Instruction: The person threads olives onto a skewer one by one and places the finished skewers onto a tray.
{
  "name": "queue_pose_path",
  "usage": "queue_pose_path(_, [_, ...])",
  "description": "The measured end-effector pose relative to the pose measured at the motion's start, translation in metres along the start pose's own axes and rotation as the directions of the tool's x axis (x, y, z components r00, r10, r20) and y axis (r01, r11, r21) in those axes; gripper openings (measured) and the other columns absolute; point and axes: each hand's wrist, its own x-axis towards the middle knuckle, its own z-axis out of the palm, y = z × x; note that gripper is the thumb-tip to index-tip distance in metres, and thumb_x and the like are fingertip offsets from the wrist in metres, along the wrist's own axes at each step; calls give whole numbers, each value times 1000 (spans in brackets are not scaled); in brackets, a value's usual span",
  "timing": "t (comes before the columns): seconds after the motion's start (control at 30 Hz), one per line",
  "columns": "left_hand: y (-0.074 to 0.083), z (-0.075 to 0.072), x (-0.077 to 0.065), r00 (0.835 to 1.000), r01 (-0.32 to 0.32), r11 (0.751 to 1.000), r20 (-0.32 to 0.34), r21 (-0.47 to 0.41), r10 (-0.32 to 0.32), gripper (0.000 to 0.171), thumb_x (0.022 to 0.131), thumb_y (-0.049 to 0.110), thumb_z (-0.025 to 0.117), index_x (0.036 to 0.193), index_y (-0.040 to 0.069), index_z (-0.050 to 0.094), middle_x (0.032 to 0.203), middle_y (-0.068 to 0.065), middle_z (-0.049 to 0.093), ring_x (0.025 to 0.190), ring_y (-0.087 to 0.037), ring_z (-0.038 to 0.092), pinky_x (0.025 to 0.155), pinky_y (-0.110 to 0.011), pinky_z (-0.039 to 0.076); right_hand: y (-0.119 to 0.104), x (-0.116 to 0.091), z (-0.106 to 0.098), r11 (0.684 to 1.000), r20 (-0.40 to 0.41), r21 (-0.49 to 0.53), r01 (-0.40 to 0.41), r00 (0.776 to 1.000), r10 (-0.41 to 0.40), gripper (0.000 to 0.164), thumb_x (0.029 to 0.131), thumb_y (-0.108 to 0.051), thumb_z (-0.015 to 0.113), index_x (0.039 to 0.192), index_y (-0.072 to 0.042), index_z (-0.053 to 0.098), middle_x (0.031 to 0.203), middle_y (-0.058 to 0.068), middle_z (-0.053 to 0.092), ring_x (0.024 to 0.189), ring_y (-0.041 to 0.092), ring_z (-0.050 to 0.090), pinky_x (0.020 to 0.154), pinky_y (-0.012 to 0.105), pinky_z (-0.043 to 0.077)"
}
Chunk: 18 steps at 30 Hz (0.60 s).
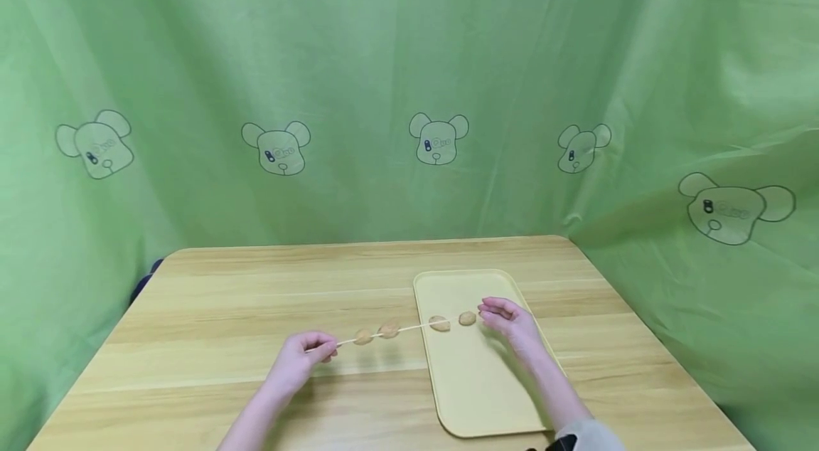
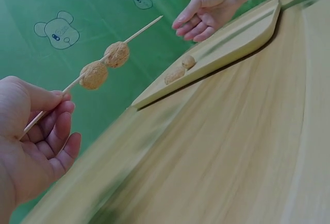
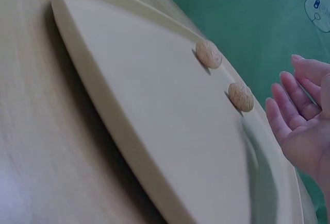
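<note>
My left hand (image 1: pixel 303 358) pinches a thin wooden skewer (image 2: pixel 144 28) between thumb and fingers. Two brown, rough-skinned meatballs (image 2: pixel 94 75) are threaded on it, side by side, and the bare pointed tip slants up and to the right. Over the right part of a pale yellow tray (image 1: pixel 486 380) hovers my right hand (image 1: pixel 518 330), its fingers loosely bent and nothing between them. Two more meatballs, one (image 3: pixel 209 55) by the far rim and another (image 3: pixel 241 97) nearer my right fingers, lie on the tray. The skewer's tip stays in the air, apart from the right hand.
The tray lies on the right half of a wood-grain table (image 1: pixel 224 309). A green curtain (image 1: pixel 358 81) printed with bear heads hangs behind the table and along both sides.
</note>
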Motion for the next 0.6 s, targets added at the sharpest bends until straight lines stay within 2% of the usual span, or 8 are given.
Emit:
queue_pose_path(0.2, [-3,-5,-3,1000,12,1000,-2,-2,-12,19,87,5,60,94,-13,62,81,-17,63,75,-22,59,71,-26,51,2,10,-5,991,6,-124,-47,999,48,45,85,0,60,124,15,44,116,25,57,94,15,60,83,29,50])
queue_pose_path(0.43, [-4,-7,-4,1000,24,1000,9,-19,-24,20,87,4,60,94,-15,61,79,-11,63,74,-19,58,72,-28,51,6,20,-8,971,44,-224,-80,995,92,44,88,-4,59,125,14,44,121,26,54,100,20,58,86,32,49])
queue_pose_path(0.6, [-5,-8,-6,1000,18,1000,5,-19,-18,20,87,4,60,94,-15,61,78,-10,62,74,-19,58,72,-30,51,11,27,-8,960,42,-271,-77,995,92,43,87,-3,59,124,14,46,118,26,56,96,18,59,80,31,51])
